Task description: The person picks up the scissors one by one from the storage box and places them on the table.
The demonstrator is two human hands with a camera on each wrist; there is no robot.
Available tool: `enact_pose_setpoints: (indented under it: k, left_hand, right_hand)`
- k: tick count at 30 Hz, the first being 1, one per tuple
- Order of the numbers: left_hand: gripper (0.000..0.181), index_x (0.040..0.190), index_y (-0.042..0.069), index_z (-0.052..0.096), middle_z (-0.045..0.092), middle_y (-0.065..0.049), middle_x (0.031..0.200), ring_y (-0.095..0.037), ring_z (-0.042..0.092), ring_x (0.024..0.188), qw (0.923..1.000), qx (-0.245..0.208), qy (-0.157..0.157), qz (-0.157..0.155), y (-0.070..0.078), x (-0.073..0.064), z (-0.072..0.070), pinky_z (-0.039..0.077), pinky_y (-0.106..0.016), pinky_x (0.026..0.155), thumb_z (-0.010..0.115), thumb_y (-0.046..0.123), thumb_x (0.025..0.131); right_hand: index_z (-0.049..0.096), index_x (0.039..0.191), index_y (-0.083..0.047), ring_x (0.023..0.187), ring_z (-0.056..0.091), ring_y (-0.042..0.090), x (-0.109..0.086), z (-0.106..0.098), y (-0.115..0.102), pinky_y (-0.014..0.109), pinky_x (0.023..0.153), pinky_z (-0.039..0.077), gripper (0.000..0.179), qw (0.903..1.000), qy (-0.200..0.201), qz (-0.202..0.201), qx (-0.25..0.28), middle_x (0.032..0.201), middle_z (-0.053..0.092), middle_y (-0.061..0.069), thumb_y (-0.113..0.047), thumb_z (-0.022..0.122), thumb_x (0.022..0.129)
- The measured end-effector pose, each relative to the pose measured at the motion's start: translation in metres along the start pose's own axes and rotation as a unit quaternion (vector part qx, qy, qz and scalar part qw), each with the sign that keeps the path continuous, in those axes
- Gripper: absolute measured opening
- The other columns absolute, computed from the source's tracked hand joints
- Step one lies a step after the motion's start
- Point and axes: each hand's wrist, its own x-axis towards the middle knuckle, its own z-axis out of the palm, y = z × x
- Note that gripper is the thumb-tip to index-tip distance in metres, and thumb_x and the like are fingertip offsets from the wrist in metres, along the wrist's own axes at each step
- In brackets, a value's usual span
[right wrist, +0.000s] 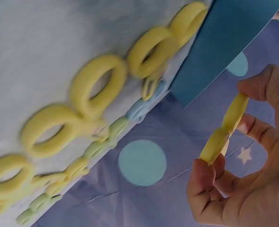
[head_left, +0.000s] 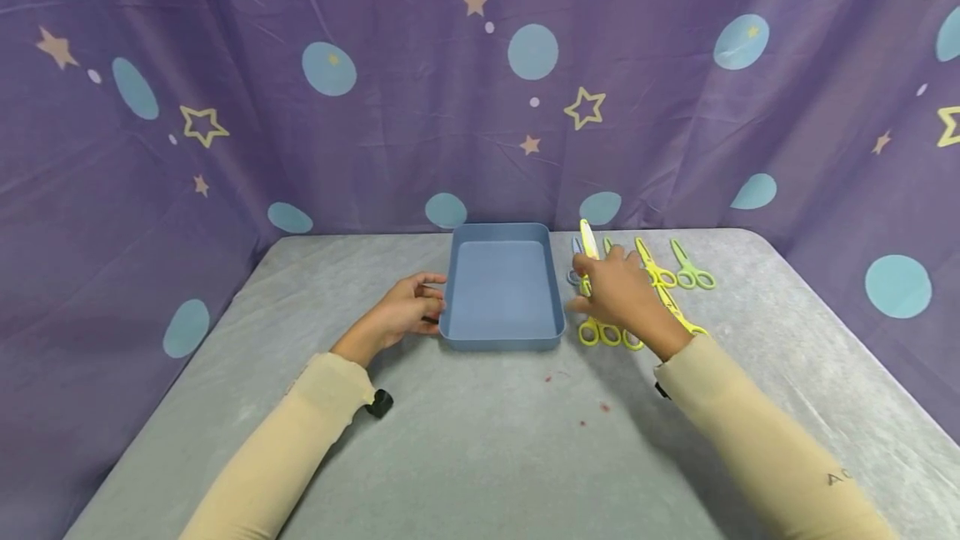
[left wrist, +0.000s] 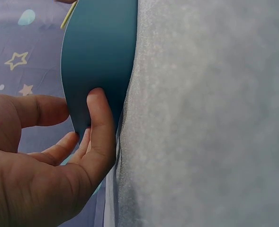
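Note:
A shallow blue tray point(head_left: 500, 290) lies on the table, its inside bare. My left hand point(head_left: 401, 309) is at its left wall, fingertips against the outer side and rim in the left wrist view. To the tray's right, my right hand point(head_left: 621, 290) pinches a pair of yellow scissors point(right wrist: 216, 144) by the handle loops, blades pointing away from me. These scissors are raised over others on the table: yellow ones point(head_left: 589, 333) in a front row, and green scissors point(head_left: 693, 277), yellow scissors point(head_left: 658, 275) and blue scissors point(head_left: 574, 277) in a back row. My right hand hides part of them.
A grey cloth point(head_left: 480, 440) covers the table, with a few small red marks point(head_left: 604, 407) in front of the tray. Behind the table and at both sides hangs a purple curtain point(head_left: 420, 107) with stars and blue spots.

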Motion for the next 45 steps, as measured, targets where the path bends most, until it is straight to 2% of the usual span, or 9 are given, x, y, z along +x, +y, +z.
enact_pose_setpoints:
  k: [16, 24, 29, 36, 45]
  left_hand:
    - [0.052, 0.155, 0.007, 0.037, 0.043, -0.023, 0.143, -0.027, 0.06, 0.098, 1.0, 0.001, -0.002, -0.001, -0.001, 0.0, -0.001, 0.06, -0.033, 0.073, 0.052, 0.005, 0.105]
    - [0.052, 0.155, 0.006, 0.037, 0.044, -0.023, 0.14, -0.027, 0.059, 0.098, 1.0, 0.002, -0.004, 0.005, -0.003, 0.002, -0.002, 0.06, -0.034, 0.073, 0.052, 0.004, 0.105]
    - [0.053, 0.155, 0.006, 0.037, 0.044, -0.023, 0.141, -0.028, 0.059, 0.098, 1.0, 0.003, -0.004, 0.003, -0.002, 0.001, -0.001, 0.06, -0.034, 0.074, 0.052, 0.005, 0.105]
    - [0.053, 0.156, 0.006, 0.036, 0.044, -0.024, 0.142, -0.028, 0.06, 0.099, 1.0, 0.007, -0.005, 0.002, -0.001, 0.001, 0.0, 0.06, -0.034, 0.074, 0.052, 0.004, 0.105]
    - [0.053, 0.156, 0.006, 0.036, 0.043, -0.023, 0.143, -0.027, 0.06, 0.098, 1.0, 0.006, -0.002, 0.003, -0.001, 0.0, 0.0, 0.06, -0.033, 0.073, 0.052, 0.005, 0.105]
  right_hand:
    - [0.061, 0.109, -0.012, 0.088, 0.049, 0.056, -0.025, -0.008, 0.059, 0.055, 0.056, 0.048, 0.037, 0.9997, -0.013, 0.018, 0.0, 0.096, 0.053, 0.03, -0.03, 0.08, 0.082]
    - [0.061, 0.113, -0.011, 0.081, 0.045, 0.047, -0.04, -0.014, 0.089, 0.052, 0.056, 0.046, 0.039, 0.9982, -0.049, 0.033, 0.01, 0.096, 0.053, 0.03, -0.03, 0.078, 0.084]
    - [0.059, 0.108, -0.011, 0.077, 0.044, 0.044, -0.048, -0.013, 0.111, 0.048, 0.056, 0.042, 0.036, 0.998, -0.059, 0.018, 0.007, 0.086, 0.054, 0.02, -0.03, 0.079, 0.085]
    - [0.059, 0.1, -0.011, 0.075, 0.046, 0.031, -0.062, -0.01, 0.137, 0.041, 0.064, 0.031, 0.031, 0.9979, -0.064, -0.005, 0.004, 0.072, 0.054, 0.005, -0.029, 0.079, 0.082]
    - [0.059, 0.095, -0.015, 0.07, 0.046, 0.025, -0.074, -0.006, 0.167, 0.038, 0.059, 0.031, 0.032, 0.9954, -0.088, -0.038, 0.002, 0.071, 0.05, 0.0, -0.031, 0.081, 0.078]
